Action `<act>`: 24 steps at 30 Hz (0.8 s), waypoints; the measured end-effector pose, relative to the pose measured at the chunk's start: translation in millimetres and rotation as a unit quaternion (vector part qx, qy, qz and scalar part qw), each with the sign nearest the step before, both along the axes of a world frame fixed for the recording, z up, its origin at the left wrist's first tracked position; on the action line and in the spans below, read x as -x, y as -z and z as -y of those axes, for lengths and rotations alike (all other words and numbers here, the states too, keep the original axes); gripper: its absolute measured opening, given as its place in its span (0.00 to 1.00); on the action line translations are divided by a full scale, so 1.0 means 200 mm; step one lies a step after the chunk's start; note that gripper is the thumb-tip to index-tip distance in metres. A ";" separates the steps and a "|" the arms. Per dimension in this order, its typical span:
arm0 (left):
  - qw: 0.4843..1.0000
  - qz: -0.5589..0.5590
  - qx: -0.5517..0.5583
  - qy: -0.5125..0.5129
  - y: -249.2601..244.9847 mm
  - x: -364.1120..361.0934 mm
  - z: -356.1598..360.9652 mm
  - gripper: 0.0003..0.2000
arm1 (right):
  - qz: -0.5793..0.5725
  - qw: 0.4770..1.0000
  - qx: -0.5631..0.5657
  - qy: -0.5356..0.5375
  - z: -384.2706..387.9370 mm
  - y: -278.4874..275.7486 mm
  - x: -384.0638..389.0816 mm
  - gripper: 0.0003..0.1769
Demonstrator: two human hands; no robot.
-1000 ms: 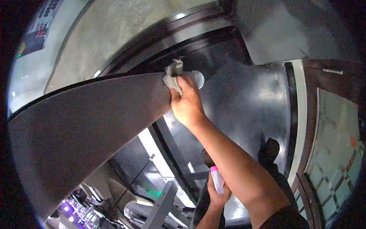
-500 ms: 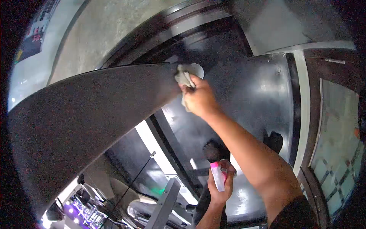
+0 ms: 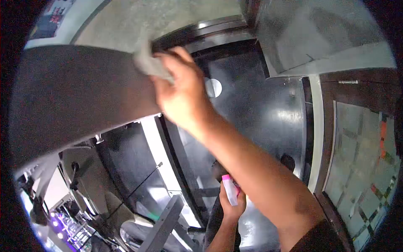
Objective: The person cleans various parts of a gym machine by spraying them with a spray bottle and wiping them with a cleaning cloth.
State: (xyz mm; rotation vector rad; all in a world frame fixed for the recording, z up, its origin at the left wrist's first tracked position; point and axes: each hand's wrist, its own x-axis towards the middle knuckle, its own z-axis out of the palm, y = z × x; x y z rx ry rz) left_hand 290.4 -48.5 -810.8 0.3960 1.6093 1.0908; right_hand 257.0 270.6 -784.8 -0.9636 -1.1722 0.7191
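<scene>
A pale cloth (image 3: 152,66), blurred by motion, is gripped in my right hand (image 3: 181,90) at the right end of a wide dark panel (image 3: 79,92). The cloth lies against the panel's upper right edge. Lower down, my left hand (image 3: 233,206) is wrapped round a small spray bottle (image 3: 230,191) with a translucent white part and a bright pink part. The bottle is upright, tilted slightly, and partly hidden by the fingers. My right forearm passes above it.
Below is a dark shiny floor (image 3: 268,122) with a white round spot (image 3: 214,87). A door with a patterned glass pane (image 3: 361,155) stands at the right. A grey metal bar (image 3: 163,222) and machinery with purple lights (image 3: 69,227) are at the lower left.
My right hand has moved left and slightly up with the cloth, along the panel. The view has shifted, and the panel's end now appears further left. My left hand still holds the bottle.
</scene>
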 end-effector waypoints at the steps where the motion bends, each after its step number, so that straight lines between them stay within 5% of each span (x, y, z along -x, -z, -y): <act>1: 0.999 -0.042 0.001 0.023 -0.03 0.00 -0.02 0.15 | 0.061 0.996 0.065 0.007 0.04 0.11 -0.02 0.16; 4: 0.992 -0.106 0.022 0.064 -0.05 0.02 -0.02 0.14 | 0.212 0.960 0.163 -0.079 0.19 0.38 -0.20 0.15; 6: 0.997 -0.068 0.023 0.020 -0.09 0.02 -0.04 0.16 | 0.305 0.811 0.418 -0.273 0.32 0.40 -0.38 0.15; 8: 0.995 -0.094 0.032 0.025 -0.07 0.05 -0.01 0.19 | 0.336 0.749 0.467 -0.328 0.48 0.52 -0.51 0.15; 10: 0.995 -0.088 0.040 -0.021 -0.13 0.05 -0.03 0.19 | 0.331 0.759 0.471 -0.305 0.66 0.57 -0.60 0.13; 16: 0.994 -0.071 0.031 -0.076 -0.17 0.15 0.03 0.17 | 0.473 0.647 0.462 -0.379 0.78 0.60 -0.60 0.17; 19: 0.991 -0.091 0.058 -0.083 -0.17 0.21 0.08 0.15 | 0.444 0.632 0.509 -0.380 0.75 0.53 -0.47 0.15; 24: 0.985 -0.121 0.035 -0.121 -0.14 0.28 0.16 0.12 | 0.482 0.652 0.426 -0.401 0.78 0.60 -0.25 0.16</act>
